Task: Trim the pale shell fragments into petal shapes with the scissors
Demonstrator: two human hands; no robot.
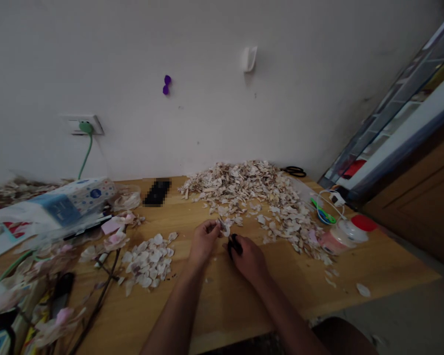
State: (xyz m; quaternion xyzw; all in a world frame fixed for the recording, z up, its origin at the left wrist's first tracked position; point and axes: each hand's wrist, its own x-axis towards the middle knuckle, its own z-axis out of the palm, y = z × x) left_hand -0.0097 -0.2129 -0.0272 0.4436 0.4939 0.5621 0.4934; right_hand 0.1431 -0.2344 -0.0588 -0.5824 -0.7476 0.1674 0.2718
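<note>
1. Pale petal-like flake (pixel 226 230): at the tips of the left hand (pixel 206 235), over the wooden tabletop (pixel 225 305), between the two heaps. That hand pinches it narrowly.
2. The right hand (pixel 252 257) curls closed around black-handled scissors (pixel 235 245); whether the blades touch the flake, I cannot tell.
3. Progress, as a judgement: partway. The small heap of rounded flakes (pixel 150 261) on the left looks trimmed; the far bigger heap of ragged flakes (pixel 247 185) looks uncut, so most seems left.
4. That big heap crowds the space ahead and to the right, with a red-lidded jar (pixel 342 235) at its near edge and a second pair of scissors (pixel 295 171) behind.
5. A flowered branch (pixel 103 296) hems in the small heap's left side; a tissue pack (pixel 74 199) lies beyond.
</note>
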